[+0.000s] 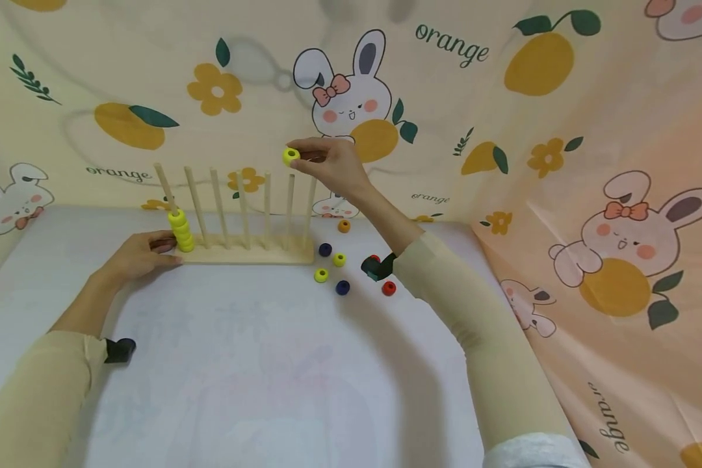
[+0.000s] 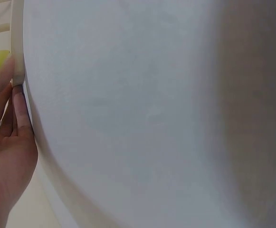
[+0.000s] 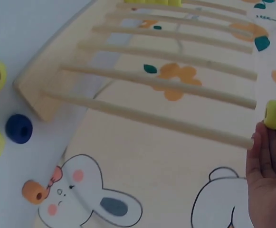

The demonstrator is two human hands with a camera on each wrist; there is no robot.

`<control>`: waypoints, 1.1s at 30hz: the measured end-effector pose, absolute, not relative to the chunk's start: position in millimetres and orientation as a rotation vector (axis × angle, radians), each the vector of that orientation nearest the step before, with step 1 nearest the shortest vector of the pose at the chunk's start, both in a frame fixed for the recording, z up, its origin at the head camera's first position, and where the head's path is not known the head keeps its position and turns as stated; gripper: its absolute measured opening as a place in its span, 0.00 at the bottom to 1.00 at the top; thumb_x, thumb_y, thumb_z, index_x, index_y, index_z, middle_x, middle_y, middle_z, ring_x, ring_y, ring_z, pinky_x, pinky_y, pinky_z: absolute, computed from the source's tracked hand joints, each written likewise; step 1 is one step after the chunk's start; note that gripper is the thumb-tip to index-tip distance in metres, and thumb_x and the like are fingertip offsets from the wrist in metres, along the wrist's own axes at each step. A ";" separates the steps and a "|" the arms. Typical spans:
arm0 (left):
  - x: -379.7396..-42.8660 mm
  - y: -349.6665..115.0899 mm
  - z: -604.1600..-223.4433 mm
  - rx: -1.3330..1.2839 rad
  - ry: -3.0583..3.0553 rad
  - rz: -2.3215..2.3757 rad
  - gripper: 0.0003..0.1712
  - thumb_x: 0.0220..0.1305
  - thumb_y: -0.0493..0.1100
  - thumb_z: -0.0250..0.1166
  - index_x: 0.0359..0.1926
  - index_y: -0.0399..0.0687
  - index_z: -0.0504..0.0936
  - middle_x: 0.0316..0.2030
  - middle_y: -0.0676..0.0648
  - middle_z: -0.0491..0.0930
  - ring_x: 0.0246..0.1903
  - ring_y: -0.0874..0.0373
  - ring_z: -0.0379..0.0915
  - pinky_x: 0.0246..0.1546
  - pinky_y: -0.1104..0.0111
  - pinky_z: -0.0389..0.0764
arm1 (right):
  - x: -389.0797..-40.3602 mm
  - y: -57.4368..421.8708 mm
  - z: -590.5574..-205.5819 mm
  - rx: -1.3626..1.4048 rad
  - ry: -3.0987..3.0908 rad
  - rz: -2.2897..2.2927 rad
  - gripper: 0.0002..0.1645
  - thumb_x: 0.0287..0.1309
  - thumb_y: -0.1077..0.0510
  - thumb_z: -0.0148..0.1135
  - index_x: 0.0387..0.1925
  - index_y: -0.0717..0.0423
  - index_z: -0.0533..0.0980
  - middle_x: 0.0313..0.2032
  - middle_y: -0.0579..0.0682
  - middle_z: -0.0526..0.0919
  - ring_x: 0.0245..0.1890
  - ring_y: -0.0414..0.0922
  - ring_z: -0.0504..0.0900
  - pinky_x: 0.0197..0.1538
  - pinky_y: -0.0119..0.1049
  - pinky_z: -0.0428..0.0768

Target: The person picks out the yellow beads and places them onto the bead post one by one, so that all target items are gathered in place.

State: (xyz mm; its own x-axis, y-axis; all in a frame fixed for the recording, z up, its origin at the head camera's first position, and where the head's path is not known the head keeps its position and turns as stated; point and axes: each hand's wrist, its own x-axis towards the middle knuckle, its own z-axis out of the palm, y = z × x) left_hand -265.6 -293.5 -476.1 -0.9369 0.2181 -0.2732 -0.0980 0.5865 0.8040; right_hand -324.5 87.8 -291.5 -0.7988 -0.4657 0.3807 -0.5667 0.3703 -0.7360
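Note:
A wooden peg rack (image 1: 251, 258) with a row of upright pegs stands on the white table. Several yellow beads (image 1: 181, 231) are stacked on its leftmost peg. The left hand (image 1: 140, 255) grips the rack's left end beside that stack; in the left wrist view, its thumb and fingers (image 2: 21, 111) meet the base's end. Up by the peg tops, the right hand (image 1: 332, 162) pinches a yellow bead (image 1: 291, 156) between thumb and fingertips. The right wrist view shows this bead (image 3: 273, 114) close to the tips of the nearest pegs, apart from them.
Loose beads lie right of the rack: two yellow, including one yellow bead (image 1: 321, 275), two dark blue, including one blue bead (image 1: 342, 287), an orange bead (image 1: 344, 226) and a red bead (image 1: 389, 288). Another red one is partly hidden by the right wrist. A printed cloth (image 1: 257, 78) hangs behind.

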 end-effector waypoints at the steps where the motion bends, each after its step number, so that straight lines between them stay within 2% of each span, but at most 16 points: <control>1: -266.1 -293.6 -476.7 0.100 2.477 1.285 0.51 0.64 0.46 0.70 0.74 0.28 0.50 0.71 0.27 0.57 0.69 0.32 0.55 0.70 0.44 0.57 | -324.7 85.2 -290.7 0.946 -2.520 1.417 0.18 0.59 0.60 0.71 0.51 0.57 0.84 0.44 0.49 0.87 0.39 0.39 0.84 0.47 0.30 0.83; 13: -266.7 -296.3 -478.5 0.100 2.483 1.273 0.51 0.64 0.47 0.70 0.74 0.28 0.50 0.70 0.27 0.57 0.69 0.32 0.54 0.71 0.43 0.54 | -329.3 46.6 -284.5 0.932 -2.600 1.537 0.19 0.57 0.60 0.72 0.52 0.55 0.84 0.49 0.49 0.87 0.41 0.40 0.86 0.47 0.29 0.83; 22: -265.5 -290.6 -472.6 0.106 2.512 1.230 0.49 0.65 0.43 0.69 0.73 0.25 0.50 0.69 0.25 0.57 0.69 0.31 0.55 0.70 0.43 0.56 | -329.6 20.0 -282.7 0.945 -2.639 1.518 0.19 0.58 0.57 0.72 0.51 0.54 0.84 0.45 0.44 0.88 0.40 0.35 0.86 0.47 0.25 0.82; 33: -267.0 -290.1 -468.1 0.128 2.530 1.206 0.47 0.64 0.42 0.69 0.73 0.26 0.52 0.68 0.25 0.60 0.67 0.30 0.57 0.70 0.42 0.56 | -331.0 -13.3 -279.7 1.060 -2.677 1.442 0.20 0.59 0.56 0.70 0.54 0.53 0.83 0.47 0.43 0.86 0.41 0.32 0.84 0.47 0.22 0.80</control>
State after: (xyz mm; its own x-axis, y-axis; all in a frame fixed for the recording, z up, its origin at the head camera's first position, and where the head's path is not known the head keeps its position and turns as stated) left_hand -267.0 -290.1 -468.1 -0.9402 0.2214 -0.2590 -0.0618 0.6367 0.7686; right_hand -331.0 -13.3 -279.7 -0.7804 -0.5819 0.2289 -0.5113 0.3831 -0.7693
